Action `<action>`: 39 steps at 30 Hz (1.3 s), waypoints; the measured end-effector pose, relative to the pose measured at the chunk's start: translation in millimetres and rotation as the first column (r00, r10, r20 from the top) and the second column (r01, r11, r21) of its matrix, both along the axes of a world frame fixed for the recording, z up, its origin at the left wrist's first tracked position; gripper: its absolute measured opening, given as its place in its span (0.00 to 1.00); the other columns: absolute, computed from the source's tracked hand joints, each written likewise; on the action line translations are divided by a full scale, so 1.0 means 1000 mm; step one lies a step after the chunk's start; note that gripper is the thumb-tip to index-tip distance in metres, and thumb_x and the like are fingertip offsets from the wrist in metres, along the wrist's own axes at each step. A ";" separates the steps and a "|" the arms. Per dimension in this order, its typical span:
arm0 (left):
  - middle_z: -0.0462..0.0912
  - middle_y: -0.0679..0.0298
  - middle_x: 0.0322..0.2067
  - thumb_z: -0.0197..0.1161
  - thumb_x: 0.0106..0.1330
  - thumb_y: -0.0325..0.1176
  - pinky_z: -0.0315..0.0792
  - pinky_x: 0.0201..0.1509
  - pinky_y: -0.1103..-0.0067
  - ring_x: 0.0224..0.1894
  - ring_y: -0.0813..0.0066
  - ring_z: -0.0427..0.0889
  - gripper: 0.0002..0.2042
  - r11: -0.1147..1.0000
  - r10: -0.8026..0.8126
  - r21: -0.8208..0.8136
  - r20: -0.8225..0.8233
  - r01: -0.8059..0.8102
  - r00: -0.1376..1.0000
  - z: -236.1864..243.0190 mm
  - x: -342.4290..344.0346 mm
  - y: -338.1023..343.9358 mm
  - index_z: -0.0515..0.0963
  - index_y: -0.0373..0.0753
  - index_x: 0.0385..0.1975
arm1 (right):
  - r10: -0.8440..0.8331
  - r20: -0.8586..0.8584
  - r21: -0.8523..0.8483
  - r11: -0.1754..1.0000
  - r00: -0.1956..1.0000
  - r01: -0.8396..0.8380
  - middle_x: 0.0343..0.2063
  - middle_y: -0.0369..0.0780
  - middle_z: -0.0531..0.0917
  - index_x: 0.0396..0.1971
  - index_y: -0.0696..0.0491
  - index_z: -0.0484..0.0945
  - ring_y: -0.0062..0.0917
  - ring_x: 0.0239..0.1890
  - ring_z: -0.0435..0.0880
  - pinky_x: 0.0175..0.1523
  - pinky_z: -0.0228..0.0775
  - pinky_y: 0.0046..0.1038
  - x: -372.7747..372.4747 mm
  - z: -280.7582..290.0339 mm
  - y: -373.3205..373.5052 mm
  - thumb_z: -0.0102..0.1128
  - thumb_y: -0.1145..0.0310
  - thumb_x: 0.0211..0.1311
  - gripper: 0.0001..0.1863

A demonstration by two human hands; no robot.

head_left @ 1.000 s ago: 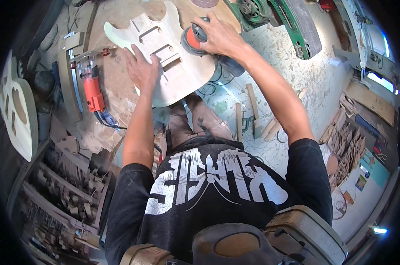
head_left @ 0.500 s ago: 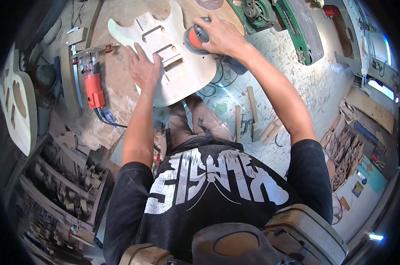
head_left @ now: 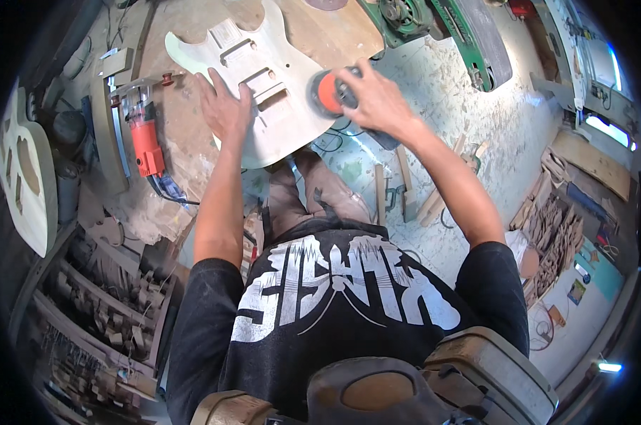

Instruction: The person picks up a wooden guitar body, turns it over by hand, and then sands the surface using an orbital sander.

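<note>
One guitar body [head_left: 283, 78], long axis seemingly forward-left

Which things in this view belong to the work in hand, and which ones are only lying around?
In use:
pale guitar body, under the left grip
orange sander, in the right grip

Lying around:
red power tool
second guitar body, far left
wood strips
</note>
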State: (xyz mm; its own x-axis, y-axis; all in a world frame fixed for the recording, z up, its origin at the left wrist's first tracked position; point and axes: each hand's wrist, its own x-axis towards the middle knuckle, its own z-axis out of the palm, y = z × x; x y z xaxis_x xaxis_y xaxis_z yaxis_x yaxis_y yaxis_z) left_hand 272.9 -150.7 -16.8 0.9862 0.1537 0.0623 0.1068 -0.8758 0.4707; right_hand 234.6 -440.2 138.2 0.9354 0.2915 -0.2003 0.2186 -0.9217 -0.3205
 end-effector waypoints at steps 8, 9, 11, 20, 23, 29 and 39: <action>0.51 0.40 0.79 0.59 0.65 0.52 0.55 0.80 0.62 0.77 0.43 0.59 0.43 1.000 -0.001 0.005 0.001 0.001 1.000 -0.001 0.003 -0.002 0.57 0.35 0.78 | -0.103 -0.058 -0.077 0.992 0.993 0.099 0.51 0.49 0.73 0.64 0.39 0.72 0.55 0.47 0.84 0.48 0.81 0.50 -0.047 0.007 -0.029 0.72 0.63 0.53 0.36; 0.51 0.40 0.79 0.59 0.65 0.52 0.55 0.80 0.62 0.77 0.43 0.59 0.43 1.000 -0.006 0.004 0.001 0.006 1.000 -0.002 0.002 -0.001 0.57 0.35 0.78 | -0.110 -0.047 -0.061 0.992 0.993 0.107 0.50 0.49 0.73 0.62 0.40 0.73 0.53 0.47 0.84 0.47 0.82 0.49 -0.056 0.008 -0.025 0.72 0.64 0.52 0.33; 0.51 0.40 0.79 0.58 0.66 0.52 0.55 0.81 0.62 0.78 0.43 0.59 0.43 1.000 0.003 0.019 0.000 -0.003 1.000 -0.003 0.003 -0.002 0.57 0.35 0.79 | -0.100 -0.044 -0.041 0.994 0.994 0.098 0.50 0.49 0.73 0.60 0.40 0.73 0.52 0.48 0.84 0.48 0.82 0.49 -0.067 0.008 -0.013 0.72 0.65 0.52 0.32; 0.51 0.40 0.79 0.59 0.65 0.52 0.55 0.81 0.62 0.78 0.43 0.59 0.44 1.000 -0.008 0.011 -0.008 0.009 1.000 -0.004 0.005 0.002 0.57 0.35 0.78 | -0.056 -0.002 0.017 0.998 0.998 0.056 0.49 0.48 0.70 0.61 0.36 0.72 0.50 0.46 0.83 0.45 0.82 0.49 -0.065 0.001 0.033 0.74 0.71 0.49 0.37; 0.51 0.40 0.79 0.59 0.65 0.52 0.55 0.81 0.62 0.78 0.43 0.59 0.44 0.999 -0.015 0.028 0.002 0.015 1.000 -0.003 0.003 0.001 0.57 0.35 0.79 | -0.050 -0.053 -0.005 0.999 0.997 0.049 0.49 0.48 0.70 0.62 0.36 0.71 0.50 0.46 0.83 0.44 0.82 0.50 -0.093 0.002 0.030 0.74 0.72 0.49 0.37; 0.51 0.40 0.79 0.59 0.65 0.52 0.53 0.81 0.62 0.79 0.44 0.57 0.44 1.000 0.000 0.003 0.002 0.000 1.000 -0.004 0.003 0.001 0.56 0.36 0.79 | -0.078 -0.030 -0.035 0.996 0.996 0.077 0.50 0.50 0.70 0.61 0.37 0.71 0.51 0.43 0.83 0.43 0.82 0.50 -0.085 0.001 0.038 0.75 0.71 0.50 0.36; 0.51 0.42 0.79 0.59 0.67 0.58 0.55 0.81 0.63 0.79 0.45 0.57 0.44 1.000 0.000 0.009 -0.001 0.000 1.000 -0.008 0.004 0.004 0.56 0.39 0.80 | -0.066 -0.042 -0.004 0.998 0.997 0.066 0.50 0.51 0.70 0.62 0.38 0.70 0.52 0.44 0.83 0.44 0.83 0.50 -0.066 0.006 0.067 0.76 0.70 0.49 0.38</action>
State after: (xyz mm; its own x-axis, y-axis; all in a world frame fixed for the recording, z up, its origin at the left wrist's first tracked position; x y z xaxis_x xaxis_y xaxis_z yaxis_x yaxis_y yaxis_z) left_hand 276.7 -146.6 -25.1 0.9862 0.1535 0.0625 0.1076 -0.8799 0.4628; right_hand 168.6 -373.2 144.2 0.9432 0.2291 -0.2408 0.1436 -0.9343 -0.3262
